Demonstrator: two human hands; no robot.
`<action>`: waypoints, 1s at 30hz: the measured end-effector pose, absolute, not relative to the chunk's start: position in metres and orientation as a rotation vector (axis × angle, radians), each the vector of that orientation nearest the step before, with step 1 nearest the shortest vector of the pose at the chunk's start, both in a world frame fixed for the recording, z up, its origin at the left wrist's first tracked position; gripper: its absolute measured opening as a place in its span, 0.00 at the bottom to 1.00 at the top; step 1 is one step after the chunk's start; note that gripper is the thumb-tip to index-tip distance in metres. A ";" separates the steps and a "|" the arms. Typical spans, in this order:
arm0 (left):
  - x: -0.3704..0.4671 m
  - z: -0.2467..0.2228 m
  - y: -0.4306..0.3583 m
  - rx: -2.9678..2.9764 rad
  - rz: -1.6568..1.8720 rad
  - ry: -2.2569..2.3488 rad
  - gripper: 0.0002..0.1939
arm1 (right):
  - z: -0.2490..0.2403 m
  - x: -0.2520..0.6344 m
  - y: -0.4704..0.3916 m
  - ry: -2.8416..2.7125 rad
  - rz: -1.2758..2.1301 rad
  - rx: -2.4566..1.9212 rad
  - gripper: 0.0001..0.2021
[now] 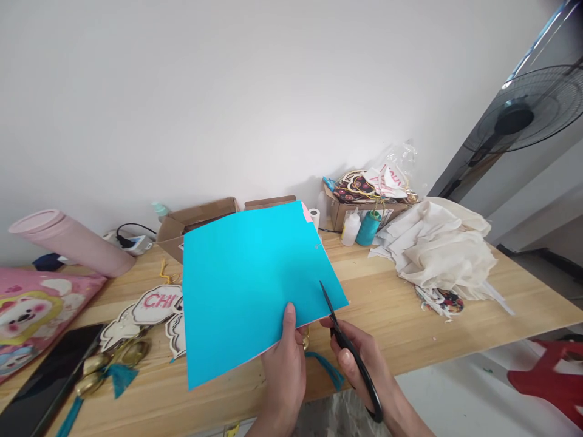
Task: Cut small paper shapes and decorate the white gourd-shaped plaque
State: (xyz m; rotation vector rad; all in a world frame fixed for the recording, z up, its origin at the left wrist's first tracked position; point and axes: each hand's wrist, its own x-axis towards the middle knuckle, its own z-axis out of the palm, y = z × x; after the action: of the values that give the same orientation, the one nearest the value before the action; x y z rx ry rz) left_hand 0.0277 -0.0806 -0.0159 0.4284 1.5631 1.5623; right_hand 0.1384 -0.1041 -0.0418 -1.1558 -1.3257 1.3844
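A bright blue sheet [246, 273], paper or thin card, is held up over the table by my left hand [285, 358], its thumb on top and its fingers underneath. A pink layer shows at the sheet's upper right corner and along its lower edge. Black scissors [339, 328] are in my right hand [364, 358], fingers around the handles. One blade lies over the sheet near its lower right corner, and the other blade is hidden. Below the sheet, between my hands, a teal tassel [328, 367] rests on the table.
Left on the wooden table [410, 340] are a phone [50, 379], brass bells [93, 370] with teal tassels, lettered cutouts [157, 303], and a pink tumbler [77, 240]. Behind stand cardboard boxes [204, 212], a glue bottle [350, 229] and a teal thread spool [368, 227]. White cloth [446, 249] is heaped right.
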 end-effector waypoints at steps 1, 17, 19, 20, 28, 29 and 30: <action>0.028 -0.015 -0.081 0.403 1.564 1.522 0.20 | -0.041 0.138 -0.103 -1.339 1.375 -1.154 0.35; 0.026 -0.018 -0.082 0.440 1.570 1.571 0.23 | -0.044 0.135 -0.097 -1.492 1.226 -1.153 0.23; 0.026 -0.017 -0.083 0.457 1.571 1.567 0.23 | -0.043 0.134 -0.096 -1.485 1.216 -1.141 0.23; 0.026 -0.016 -0.083 0.461 1.572 1.569 0.22 | -0.043 0.134 -0.096 -1.482 1.216 -1.140 0.23; 0.025 -0.011 -0.082 0.476 1.568 1.597 0.16 | -0.035 0.131 -0.098 -1.451 1.305 -1.132 0.24; 0.025 -0.011 -0.081 0.481 1.563 1.597 0.15 | -0.035 0.131 -0.098 -1.445 1.319 -1.127 0.24; 0.025 -0.011 -0.080 0.487 1.556 1.601 0.15 | -0.035 0.130 -0.098 -1.441 1.329 -1.121 0.25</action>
State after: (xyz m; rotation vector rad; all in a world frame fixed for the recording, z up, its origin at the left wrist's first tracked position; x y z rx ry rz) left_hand 0.0246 -0.0804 -0.0107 0.4871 1.6012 1.5559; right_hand 0.1304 -0.0981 -0.0345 -1.1212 -1.4410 1.3294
